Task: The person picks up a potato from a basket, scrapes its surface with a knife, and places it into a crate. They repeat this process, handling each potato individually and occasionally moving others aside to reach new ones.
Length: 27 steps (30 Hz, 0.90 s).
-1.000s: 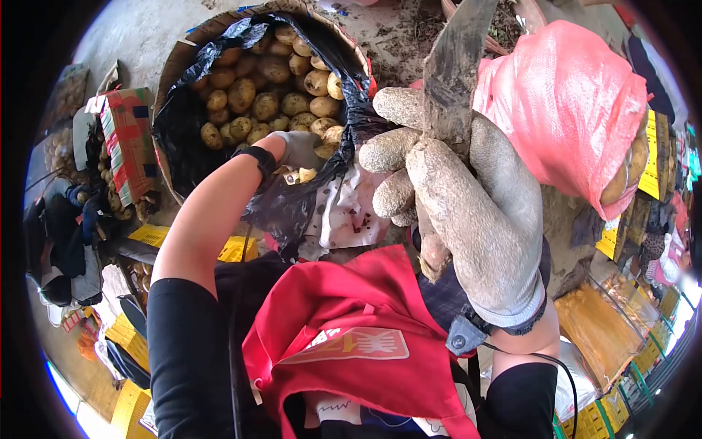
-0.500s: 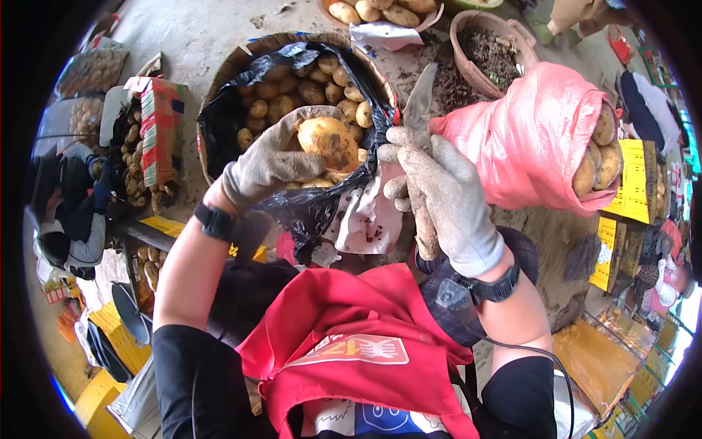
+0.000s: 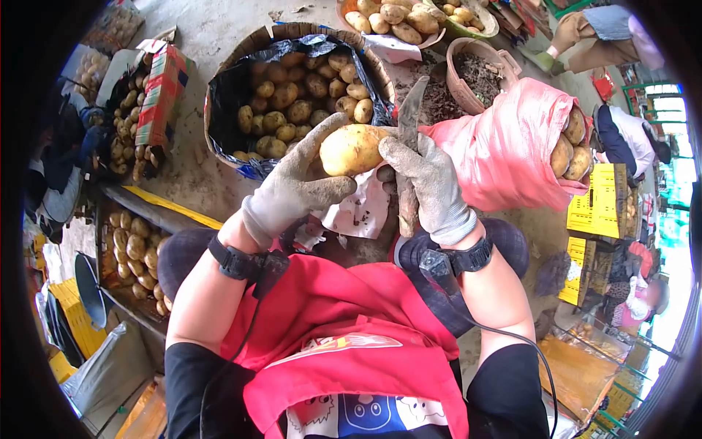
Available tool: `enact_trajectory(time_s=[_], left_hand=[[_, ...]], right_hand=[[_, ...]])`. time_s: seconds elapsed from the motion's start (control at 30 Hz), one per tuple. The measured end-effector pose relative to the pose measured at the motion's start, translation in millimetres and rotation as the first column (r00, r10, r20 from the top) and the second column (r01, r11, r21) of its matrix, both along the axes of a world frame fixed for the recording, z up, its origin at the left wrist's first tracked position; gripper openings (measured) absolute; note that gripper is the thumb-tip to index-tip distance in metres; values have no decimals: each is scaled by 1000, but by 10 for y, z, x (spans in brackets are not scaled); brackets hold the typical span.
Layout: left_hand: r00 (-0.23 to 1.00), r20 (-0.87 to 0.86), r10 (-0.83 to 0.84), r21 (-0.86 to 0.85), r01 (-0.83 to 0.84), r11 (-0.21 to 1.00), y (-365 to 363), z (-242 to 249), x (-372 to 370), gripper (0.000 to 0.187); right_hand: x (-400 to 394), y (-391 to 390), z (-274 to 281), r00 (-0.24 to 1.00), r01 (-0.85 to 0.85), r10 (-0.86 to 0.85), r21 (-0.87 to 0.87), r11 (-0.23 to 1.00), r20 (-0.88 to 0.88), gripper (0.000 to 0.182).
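Note:
My left hand (image 3: 292,183), in a soiled grey work glove, is closed round the left side of a large yellow potato (image 3: 351,151). In my right hand (image 3: 433,186), gloved likewise, is a knife (image 3: 411,108) with a worn wooden handle, its blade pointing up and away from me. My right thumb and fingers reach the potato's right end. Just beyond my left hand stands a round basket (image 3: 219,132) lined with a black plastic bag (image 3: 225,110) and filled with potatoes. A pink sack (image 3: 497,150) of potatoes lies right of my right hand.
Beyond the sack is a pink tub (image 3: 462,80) of dark soil or scraps. Bowls of potatoes stand at the top. A striped box (image 3: 159,99) and a trough of potatoes (image 3: 131,249) are on the left. Yellow crates (image 3: 598,201) stand right. Other people are near both sides.
My left hand has lifted the potato from over the basket and brought it right, against my right hand. The knife has stayed in my right hand. The whole view has shifted somewhat.

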<state>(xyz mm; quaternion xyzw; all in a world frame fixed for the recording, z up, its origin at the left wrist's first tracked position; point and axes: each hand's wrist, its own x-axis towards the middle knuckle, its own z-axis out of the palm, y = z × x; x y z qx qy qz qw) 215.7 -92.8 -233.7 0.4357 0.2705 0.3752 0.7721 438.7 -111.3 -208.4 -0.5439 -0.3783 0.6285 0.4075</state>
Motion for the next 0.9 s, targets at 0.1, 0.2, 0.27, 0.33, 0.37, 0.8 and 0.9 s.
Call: enact_trajectory(time_s=[0.1,0.2,0.27,0.33,0.37,0.8,0.9], left_hand=[[1000,-23,5,7,-5,1000,-5,10,5,84],[998,-52,24,0,-24,1000,22,-41,26,80],[995,-84,45,17,-44,999,60,-97,36,78],[999,-19,47,62,-46,997,103,-185,50,77],[999,-19,47,59,-46,997,118,-194,56,77],[996,81,-33,-72,39,997,153,-84,75,88],[991,137,-2,-69,12,998,118,-44,54,86]], right_hand=[[1,-9,-10,998,36,-34,33,999,-56,26],[32,25,-5,999,21,-21,-17,1000,-35,26],[37,25,-23,998,34,-35,-27,999,-48,32],[41,39,-14,997,47,-50,-37,998,-63,37],[38,58,27,998,39,-41,-41,998,-46,31],[80,124,138,984,-128,119,-59,990,-135,34],[39,118,71,999,39,-38,28,999,-30,37]])
